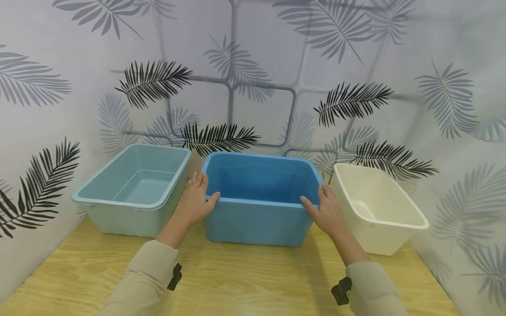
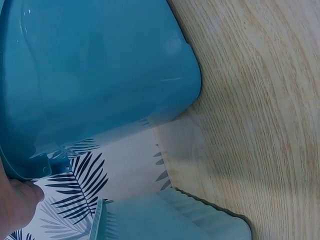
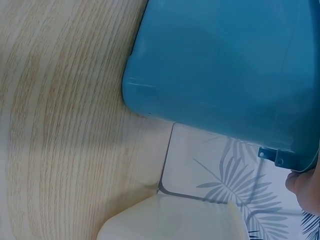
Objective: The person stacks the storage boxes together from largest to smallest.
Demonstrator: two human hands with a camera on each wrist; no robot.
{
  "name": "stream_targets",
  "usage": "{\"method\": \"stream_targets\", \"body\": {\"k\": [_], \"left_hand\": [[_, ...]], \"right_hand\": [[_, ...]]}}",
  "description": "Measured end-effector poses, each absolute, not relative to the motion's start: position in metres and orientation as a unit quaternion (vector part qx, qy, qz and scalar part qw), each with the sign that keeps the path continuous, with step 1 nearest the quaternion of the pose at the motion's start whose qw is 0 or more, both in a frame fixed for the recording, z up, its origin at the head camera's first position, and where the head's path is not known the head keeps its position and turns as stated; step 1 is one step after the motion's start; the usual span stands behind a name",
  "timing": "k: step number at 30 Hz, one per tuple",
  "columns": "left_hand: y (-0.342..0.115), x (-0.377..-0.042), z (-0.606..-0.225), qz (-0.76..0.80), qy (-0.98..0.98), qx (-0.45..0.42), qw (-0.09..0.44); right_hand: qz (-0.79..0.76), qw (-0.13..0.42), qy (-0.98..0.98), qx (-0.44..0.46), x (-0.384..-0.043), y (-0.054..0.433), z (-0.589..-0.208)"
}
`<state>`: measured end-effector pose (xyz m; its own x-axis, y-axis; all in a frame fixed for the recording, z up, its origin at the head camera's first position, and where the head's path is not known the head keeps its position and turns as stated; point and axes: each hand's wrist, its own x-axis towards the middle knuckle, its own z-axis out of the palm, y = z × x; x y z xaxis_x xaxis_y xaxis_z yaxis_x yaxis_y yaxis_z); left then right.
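A blue plastic bin stands on the wooden table between two other bins. My left hand grips its left front corner, thumb over the front rim and fingers along the side. At the right front corner my right hand holds the rim in much the same way. Fingertips of the left hand show under the rim in the left wrist view. Those of the right hand show under the rim, beside a small tab, in the right wrist view. Inside, the visible part of the blue bin holds nothing.
To the left stands a pale blue-green bin, close to my left forearm. A cream bin is on the right, right beside my right hand. Behind all three rises a leaf-patterned backdrop. The wooden tabletop extends toward me.
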<state>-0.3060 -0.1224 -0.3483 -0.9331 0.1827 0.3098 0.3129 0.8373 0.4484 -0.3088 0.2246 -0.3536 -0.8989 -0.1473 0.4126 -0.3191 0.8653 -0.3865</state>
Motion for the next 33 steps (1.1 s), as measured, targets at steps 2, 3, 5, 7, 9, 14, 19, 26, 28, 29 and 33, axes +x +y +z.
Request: {"method": "stream_targets", "body": {"k": [2,3,5,7,9,14,19,26,28,29,33], "left_hand": [[-0.122,-0.305,-0.349,-0.253,-0.95,-0.132,0.129],[-0.122,-0.305,-0.349,-0.254,-0.949,-0.133,0.13],[-0.122,-0.304,-0.35,-0.255,-0.948,-0.135,0.134],[-0.122,-0.304,-0.35,-0.255,-0.947,-0.139,0.139],[-0.122,-0.304,-0.351,-0.256,-0.946,-0.141,0.142],[-0.122,-0.304,-0.354,-0.255,-0.945,-0.143,0.149],[-0.123,-0.302,-0.354,-0.26,-0.942,-0.148,0.155],[-0.123,-0.299,-0.354,-0.27,-0.94,-0.147,0.149],[-0.123,-0.299,-0.354,-0.27,-0.94,-0.147,0.15],[-0.124,-0.299,-0.353,-0.27,-0.94,-0.147,0.15],[-0.124,-0.299,-0.353,-0.27,-0.939,-0.148,0.153]], "right_hand": [[0.23,0.185,-0.948,0.12,-0.308,0.225,-0.354],[0.23,0.185,-0.948,0.119,-0.307,0.225,-0.354],[0.23,0.184,-0.948,0.117,-0.306,0.225,-0.355],[0.228,0.182,-0.949,0.115,-0.305,0.225,-0.355],[0.228,0.18,-0.95,0.114,-0.304,0.225,-0.356],[0.228,0.177,-0.951,0.11,-0.302,0.224,-0.356],[0.223,0.193,-0.948,0.117,-0.3,0.224,-0.356],[0.215,0.195,-0.95,0.116,-0.298,0.223,-0.355],[0.214,0.191,-0.951,0.113,-0.298,0.223,-0.355],[0.215,0.189,-0.952,0.112,-0.298,0.223,-0.355],[0.218,0.185,-0.952,0.109,-0.297,0.223,-0.355]]}}
